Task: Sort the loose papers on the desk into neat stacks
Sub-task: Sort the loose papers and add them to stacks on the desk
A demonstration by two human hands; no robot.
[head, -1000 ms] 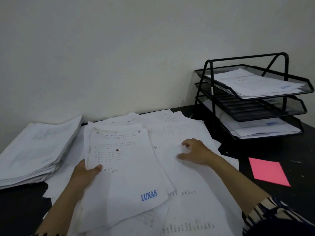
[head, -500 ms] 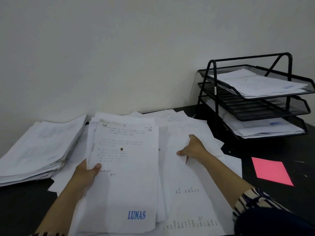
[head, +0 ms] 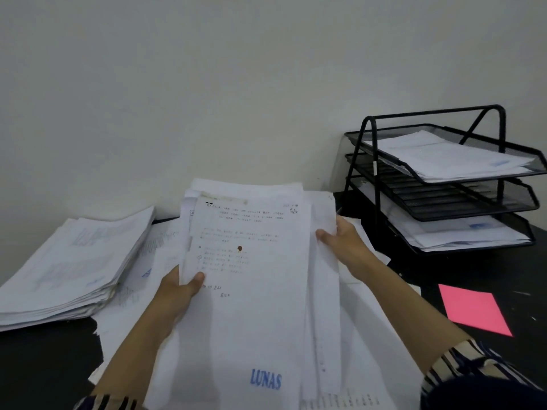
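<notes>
- desk [head: 47,365] is black, with loose sheets [head: 370,335] spread over the middle and a finished stack [head: 68,267] sitting off on the left side
- three-tier wire tray [head: 444,184] at the back right, papers in the top and bottom tiers
- the bundle of papers [head: 251,291] is up off the desk and tilted toward the camera, "LUNAS" stamped in blue near the bottom
- left hand [head: 177,294] grips the bundle's left edge, thumb on the front sheet
- right hand [head: 343,244] pinches its right edge, fingers curled behind
- half a second ago the right hand was lower, lifting sheets off the pile; now they're gathered into the bundle
- pink note [head: 473,309] lies flat on the right
</notes>
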